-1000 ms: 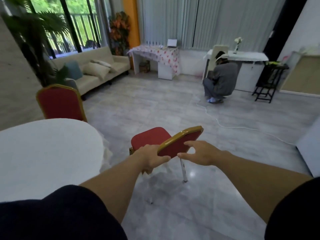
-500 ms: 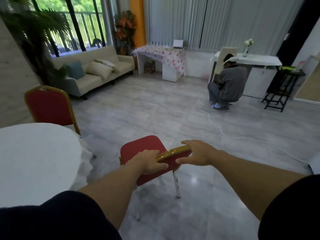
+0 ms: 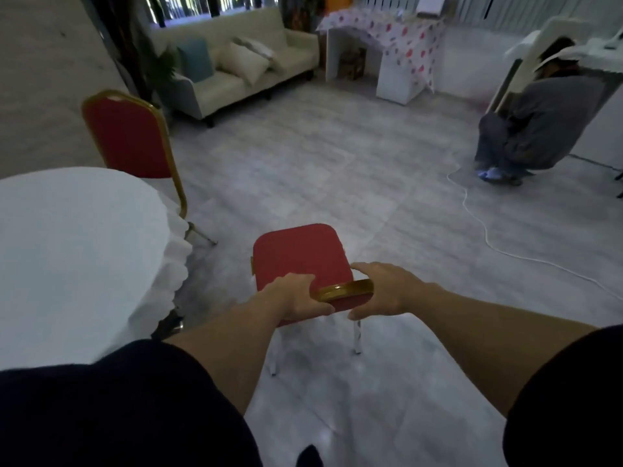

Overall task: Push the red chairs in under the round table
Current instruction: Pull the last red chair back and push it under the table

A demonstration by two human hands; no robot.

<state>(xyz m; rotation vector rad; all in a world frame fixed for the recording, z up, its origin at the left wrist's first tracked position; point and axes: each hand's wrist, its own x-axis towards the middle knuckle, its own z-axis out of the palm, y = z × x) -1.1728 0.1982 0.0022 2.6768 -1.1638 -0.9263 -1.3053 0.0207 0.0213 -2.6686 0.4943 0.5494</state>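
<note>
Cream sofa [image 3: 242, 72] with cushions, floral-clothed side table [image 3: 387, 38], crouching person [image 3: 539, 129], white cable [image 3: 488, 237]

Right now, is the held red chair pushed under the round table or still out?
Out: the red chair stands beside the round table.

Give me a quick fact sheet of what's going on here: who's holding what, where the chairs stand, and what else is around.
Left hand: gripping the gold top rail of the near red chair
Right hand: gripping the same rail, other end
Near red chair: out on the open floor, right of the round table, not under it
Far red chair: at the table's far edge, back upright
Round table: white cloth
Background: cream sofa, crouching person, white cable on the floor
</note>
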